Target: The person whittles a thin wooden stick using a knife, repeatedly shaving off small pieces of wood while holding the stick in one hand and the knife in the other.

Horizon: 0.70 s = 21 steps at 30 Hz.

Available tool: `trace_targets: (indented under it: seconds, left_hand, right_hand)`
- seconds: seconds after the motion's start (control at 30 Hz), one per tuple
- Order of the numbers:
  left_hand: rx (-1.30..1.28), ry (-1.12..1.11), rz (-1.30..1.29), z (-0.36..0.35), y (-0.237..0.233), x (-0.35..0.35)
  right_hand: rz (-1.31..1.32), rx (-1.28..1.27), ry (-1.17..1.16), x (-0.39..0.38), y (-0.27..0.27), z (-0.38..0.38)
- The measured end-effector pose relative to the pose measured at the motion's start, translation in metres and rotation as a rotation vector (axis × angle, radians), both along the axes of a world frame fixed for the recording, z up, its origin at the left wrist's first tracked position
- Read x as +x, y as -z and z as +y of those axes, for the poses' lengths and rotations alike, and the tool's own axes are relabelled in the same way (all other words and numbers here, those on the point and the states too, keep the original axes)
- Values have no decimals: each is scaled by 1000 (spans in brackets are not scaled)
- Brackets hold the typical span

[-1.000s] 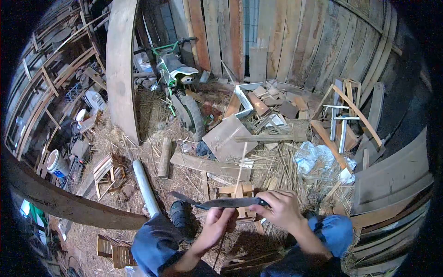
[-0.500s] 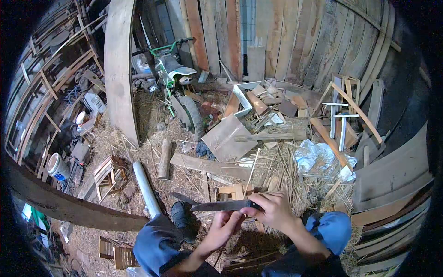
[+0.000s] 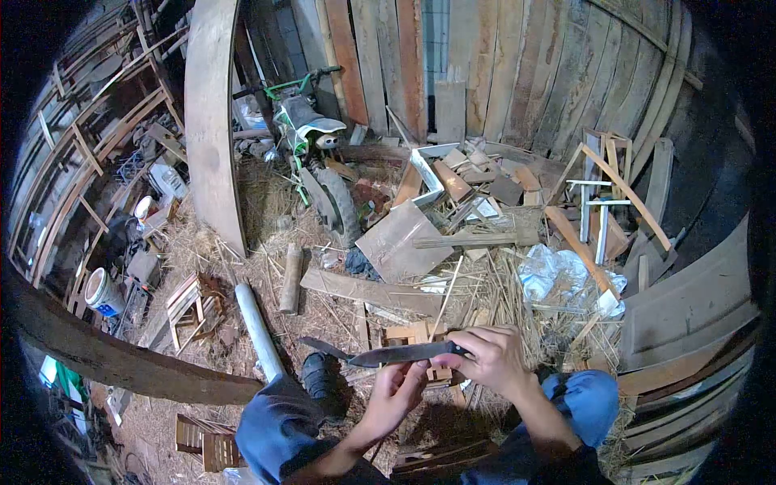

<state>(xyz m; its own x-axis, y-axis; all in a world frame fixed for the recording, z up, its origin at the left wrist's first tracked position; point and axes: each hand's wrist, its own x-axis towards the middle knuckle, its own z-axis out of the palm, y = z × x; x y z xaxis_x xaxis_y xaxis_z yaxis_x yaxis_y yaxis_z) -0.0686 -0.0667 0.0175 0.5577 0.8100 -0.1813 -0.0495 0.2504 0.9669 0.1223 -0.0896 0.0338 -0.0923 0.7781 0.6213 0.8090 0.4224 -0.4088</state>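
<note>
A knife [image 3: 404, 353] with a dark, stained blade and a black handle lies level across my view, its tip pointing left. My right hand [image 3: 491, 357] is closed around the handle. My left hand [image 3: 394, 398] is just below the blade, fingers curled in, with the thumb raised against the lower edge near the handle. Past the knife's tip shows a dark, pointed, blade-shaped piece [image 3: 325, 348]; its right end is hidden behind the knife. A dark shoe [image 3: 322, 384] is left of my hands. Below the knife are small pieces of wood [image 3: 410, 333].
Straw and wood scraps cover the ground. A pale pole [image 3: 257, 327] leans by my left knee, with a short log [image 3: 292, 279] beyond. Small wooden crates [image 3: 220, 451] sit at lower left. Further back are a motorbike [image 3: 311, 129], a plank heap and a white plastic bag [image 3: 550, 273].
The knife has shifted slightly right and up with my right hand, and its blade tilts a little more. My left thumb has moved from beside the right thumb to the blade's lower edge.
</note>
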Motion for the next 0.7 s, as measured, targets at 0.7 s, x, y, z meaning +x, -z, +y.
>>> trace_targets:
  seconds: [0.7]
  left_hand:
    - [34, -134, -90, 8, 0, -2]
  right_hand:
    - [19, -109, 15, -9, -4, -6]
